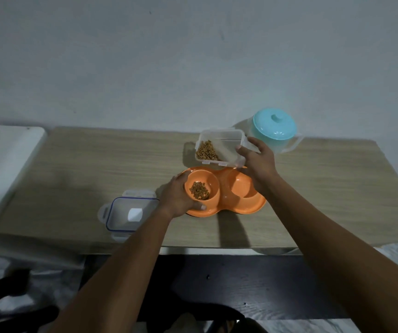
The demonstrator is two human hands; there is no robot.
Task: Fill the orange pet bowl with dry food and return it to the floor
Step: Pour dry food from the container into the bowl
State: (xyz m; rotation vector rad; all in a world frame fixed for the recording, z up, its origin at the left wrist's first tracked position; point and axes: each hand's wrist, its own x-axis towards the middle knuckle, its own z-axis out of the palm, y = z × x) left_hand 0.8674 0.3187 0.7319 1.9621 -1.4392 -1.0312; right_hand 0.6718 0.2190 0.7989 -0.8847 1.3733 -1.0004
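An orange double pet bowl rests on the wooden table. Its left cup holds a small heap of brown dry food; the right cup looks bare. My left hand grips the bowl's left rim. My right hand holds a clear plastic container tilted above the bowl's back edge, with dry food gathered in its lower left corner.
The container's clear lid with a blue seal lies on the table left of the bowl. A pitcher with a teal lid stands at the back right against the wall. A white surface adjoins the table's left side.
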